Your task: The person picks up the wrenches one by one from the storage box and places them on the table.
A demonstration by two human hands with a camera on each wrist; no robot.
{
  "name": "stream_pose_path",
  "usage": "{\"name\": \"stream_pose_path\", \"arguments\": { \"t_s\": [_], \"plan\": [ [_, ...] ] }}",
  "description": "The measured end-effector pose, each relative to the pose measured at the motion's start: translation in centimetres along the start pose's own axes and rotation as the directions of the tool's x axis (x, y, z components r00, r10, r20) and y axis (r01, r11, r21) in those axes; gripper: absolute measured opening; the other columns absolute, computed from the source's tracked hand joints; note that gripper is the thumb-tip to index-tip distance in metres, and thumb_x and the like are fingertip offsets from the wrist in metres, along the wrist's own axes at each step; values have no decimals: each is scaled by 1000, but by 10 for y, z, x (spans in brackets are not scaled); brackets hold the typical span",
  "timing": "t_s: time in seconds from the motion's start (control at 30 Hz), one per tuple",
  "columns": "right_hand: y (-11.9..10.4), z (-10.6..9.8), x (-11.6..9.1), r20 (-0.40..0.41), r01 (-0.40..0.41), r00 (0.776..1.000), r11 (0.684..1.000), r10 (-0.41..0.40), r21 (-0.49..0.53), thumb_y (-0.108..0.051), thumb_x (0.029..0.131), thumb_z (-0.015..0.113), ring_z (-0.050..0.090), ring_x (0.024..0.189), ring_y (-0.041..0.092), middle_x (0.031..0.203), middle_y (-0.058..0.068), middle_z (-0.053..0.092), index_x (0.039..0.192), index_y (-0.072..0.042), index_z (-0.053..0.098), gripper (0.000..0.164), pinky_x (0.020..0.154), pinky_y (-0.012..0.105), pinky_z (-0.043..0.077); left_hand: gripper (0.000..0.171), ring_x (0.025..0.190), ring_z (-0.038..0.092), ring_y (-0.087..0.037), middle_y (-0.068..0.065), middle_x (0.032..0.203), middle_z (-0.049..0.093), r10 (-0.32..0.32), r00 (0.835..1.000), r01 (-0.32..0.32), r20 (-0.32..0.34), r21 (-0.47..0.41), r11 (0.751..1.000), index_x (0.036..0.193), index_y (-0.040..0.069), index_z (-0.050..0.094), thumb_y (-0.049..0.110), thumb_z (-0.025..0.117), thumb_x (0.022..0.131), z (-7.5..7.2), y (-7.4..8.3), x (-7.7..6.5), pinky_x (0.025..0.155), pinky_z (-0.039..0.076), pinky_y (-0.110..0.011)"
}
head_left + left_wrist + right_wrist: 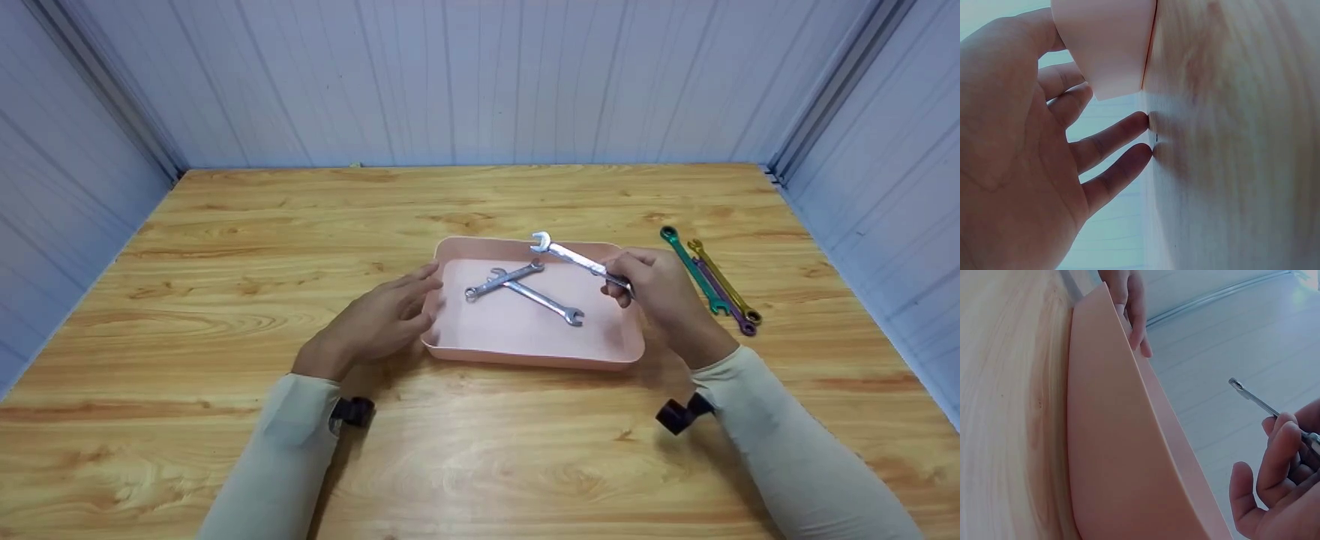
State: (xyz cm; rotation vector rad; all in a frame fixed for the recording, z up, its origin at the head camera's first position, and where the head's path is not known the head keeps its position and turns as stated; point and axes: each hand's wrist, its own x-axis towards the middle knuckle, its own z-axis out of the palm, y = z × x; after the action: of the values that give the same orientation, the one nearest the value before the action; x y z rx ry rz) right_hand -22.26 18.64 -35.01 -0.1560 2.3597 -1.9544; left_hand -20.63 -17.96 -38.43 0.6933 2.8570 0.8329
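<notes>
A silver combination wrench [574, 259] is gripped in my right hand [656, 289], held above the right part of a pink tray [525, 358]. Its open-ended jaw points up and left; in the right wrist view the wrench [1261, 403] sticks out past curled fingers. Inside the tray lie two more silver wrenches, one wrench [487, 286] crossing over the other wrench [544, 300]. At the tray's left side, my left hand [379, 319] rests with fingers spread and fairly straight, touching the rim. Two of its fingertips [1139, 121] reach down to the tabletop in the left wrist view.
Right of the tray, a green wrench [694, 268], a purple wrench [721, 292] and a gold wrench [726, 281] lie close together on the wooden table [225, 300]. Pale panel walls [480, 82] enclose the table at the back and both sides.
</notes>
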Motion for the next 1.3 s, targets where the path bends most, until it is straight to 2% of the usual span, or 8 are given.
{"name": "stream_pose_path", "arguments": {
  "t_s": [0.13,0.37,0.67,0.97,1.3],
  "plan": [
    [0,-3,0,-6,24,1000,999,-24,24,-8,100,48,56,67,15,71,7,60,96,11,66,26,59,23,50,51,147,30,-21,6,163,27,-19,1000,19,8,11,1000,150,12,49,31,51,103,-1,1,0,116,30,-46],
    [0,-8,2,-46,21,999,999,-20,27,-10,101,46,57,68,14,73,6,61,103,10,67,29,61,21,51,51,147,28,-20,7,163,24,-42,999,41,22,14,999,151,13,48,35,49,104,-1,1,1,116,28,-45],
    [3,-13,5,-86,44,996,997,-38,68,-19,105,46,56,69,14,79,12,60,103,10,67,36,62,23,52,50,146,30,-20,8,163,25,-44,999,44,23,10,999,149,14,50,36,47,105,-1,2,0,115,30,-46],
    [2,-21,7,-142,62,989,992,-47,106,-17,103,51,56,68,14,76,9,60,102,11,68,33,59,21,50,51,147,28,-21,6,163,25,-48,998,48,27,15,999,150,13,49,36,48,105,-2,3,1,117,28,-46],
    [6,-30,12,-162,63,985,997,-55,43,-12,101,52,57,67,12,80,10,62,102,11,70,30,60,22,51,52,148,26,-19,5,163,24,-53,998,53,35,20,998,151,12,48,38,45,106,-2,2,2,118,26,-45]
  ]
}}
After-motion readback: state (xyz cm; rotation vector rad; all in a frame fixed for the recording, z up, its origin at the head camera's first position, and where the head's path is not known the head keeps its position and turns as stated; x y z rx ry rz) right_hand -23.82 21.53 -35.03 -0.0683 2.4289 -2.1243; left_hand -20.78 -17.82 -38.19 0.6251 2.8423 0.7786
